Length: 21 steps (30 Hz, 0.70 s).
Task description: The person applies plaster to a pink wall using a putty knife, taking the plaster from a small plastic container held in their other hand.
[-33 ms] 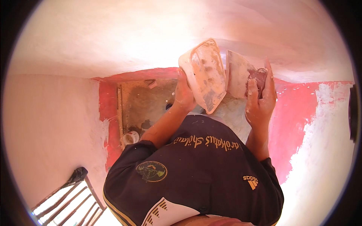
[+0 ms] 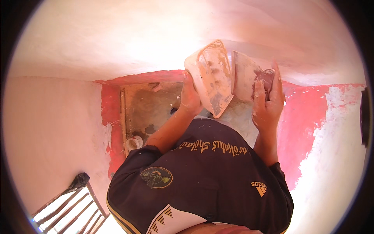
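Note:
My left hand grips a pale plastic tub by its left side, the thumb up along the wall. The tub is tilted, and its visible face is smeared with whitish and grey filler. My right hand is closed round a wide putty knife, its fingers over the dark, filler-crusted handle end. The blade is coated with pale filler and stands close beside the tub's right edge; I cannot tell whether they touch. White specks dot both hands. What lies inside the tub is hidden.
A pale, smoothed wall rises right ahead. Red-painted wall with white patches is at the right, another red strip at the left. On the stained floor stands a small white bucket. A barred opening is at lower left.
My right hand and the putty knife have shifted very slightly left, toward the tub. My left hand and the tub look unmoved.

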### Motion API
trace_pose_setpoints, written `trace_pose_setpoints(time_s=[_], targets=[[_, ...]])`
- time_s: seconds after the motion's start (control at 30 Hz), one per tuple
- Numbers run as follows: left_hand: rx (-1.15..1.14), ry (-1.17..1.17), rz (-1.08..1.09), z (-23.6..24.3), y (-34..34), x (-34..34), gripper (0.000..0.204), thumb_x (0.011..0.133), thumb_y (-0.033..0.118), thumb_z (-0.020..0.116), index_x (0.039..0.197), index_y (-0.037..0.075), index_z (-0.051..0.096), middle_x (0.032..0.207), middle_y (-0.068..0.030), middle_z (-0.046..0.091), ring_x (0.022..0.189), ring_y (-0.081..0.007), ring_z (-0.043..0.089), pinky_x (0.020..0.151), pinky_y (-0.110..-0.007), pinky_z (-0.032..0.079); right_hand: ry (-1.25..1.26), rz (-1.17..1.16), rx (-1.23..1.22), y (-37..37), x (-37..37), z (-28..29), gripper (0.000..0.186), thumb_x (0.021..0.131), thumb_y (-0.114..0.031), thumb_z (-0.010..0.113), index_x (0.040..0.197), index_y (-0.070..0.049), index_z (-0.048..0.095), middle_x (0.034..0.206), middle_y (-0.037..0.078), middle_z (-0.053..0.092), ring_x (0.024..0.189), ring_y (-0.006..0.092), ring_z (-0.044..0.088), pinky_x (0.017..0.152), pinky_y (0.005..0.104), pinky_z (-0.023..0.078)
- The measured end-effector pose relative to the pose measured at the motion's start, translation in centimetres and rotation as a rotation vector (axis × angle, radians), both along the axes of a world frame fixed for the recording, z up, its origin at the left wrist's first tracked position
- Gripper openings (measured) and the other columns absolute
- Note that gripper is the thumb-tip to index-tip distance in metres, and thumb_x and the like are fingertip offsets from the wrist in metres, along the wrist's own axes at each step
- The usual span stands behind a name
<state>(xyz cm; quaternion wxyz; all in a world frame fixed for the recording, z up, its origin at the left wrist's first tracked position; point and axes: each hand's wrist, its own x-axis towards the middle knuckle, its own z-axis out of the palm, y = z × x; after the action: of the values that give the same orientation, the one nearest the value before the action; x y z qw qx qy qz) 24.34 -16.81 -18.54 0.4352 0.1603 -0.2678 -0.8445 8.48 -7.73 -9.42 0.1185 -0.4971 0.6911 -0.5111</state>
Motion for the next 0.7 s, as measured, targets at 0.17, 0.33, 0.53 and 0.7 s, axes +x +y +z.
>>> trace_pose_setpoints(time_s=[0.17,0.33,0.53,0.7], targets=[[-0.036,-0.029,0.013,1.0,2.8,-3.1,0.08,0.103,0.065,0.016,0.152,0.004,0.031,0.144,-0.0139,0.049,0.131,-0.0279,0.051,0.11,-0.044,0.043,0.173,0.036,-0.083,0.8,-2.8,0.5,0.052,0.098,-0.004,0.052,0.148,0.002,0.041,0.106,0.013,0.071,0.089,0.0129,0.065,0.078,0.0267,0.052],[-0.052,0.051,0.022,2.7,2.9,-4.8,0.079,0.103,0.064,0.013,0.151,0.004,0.034,0.141,-0.0141,0.051,0.128,-0.0272,0.053,0.107,-0.043,0.045,0.205,0.112,-0.095,0.1,-3.0,2.6,0.045,0.093,-0.006,0.054,0.137,0.004,0.052,0.103,0.025,0.069,0.077,0.0317,0.071,0.068,0.0386,0.055],[-0.099,0.053,0.01,4.9,3.1,-4.2,0.086,0.1,0.07,0.013,0.151,0.004,0.034,0.142,-0.0155,0.05,0.129,-0.0284,0.053,0.108,-0.043,0.046,0.259,0.237,-0.179,-0.8,-2.7,3.1,0.042,0.091,-0.002,0.054,0.132,0.002,0.055,0.095,0.022,0.07,0.074,0.0308,0.07,0.067,0.0371,0.054],[-0.229,-0.114,0.066,5.9,3.9,-4.0,0.089,0.098,0.072,0.012,0.152,0.004,0.032,0.147,-0.0159,0.047,0.133,-0.0291,0.049,0.111,-0.044,0.042,0.327,0.408,-0.131,0.0,-1.6,4.4,0.043,0.089,0.002,0.053,0.132,0.002,0.056,0.098,0.021,0.071,0.075,0.0286,0.072,0.069,0.0336,0.055]])
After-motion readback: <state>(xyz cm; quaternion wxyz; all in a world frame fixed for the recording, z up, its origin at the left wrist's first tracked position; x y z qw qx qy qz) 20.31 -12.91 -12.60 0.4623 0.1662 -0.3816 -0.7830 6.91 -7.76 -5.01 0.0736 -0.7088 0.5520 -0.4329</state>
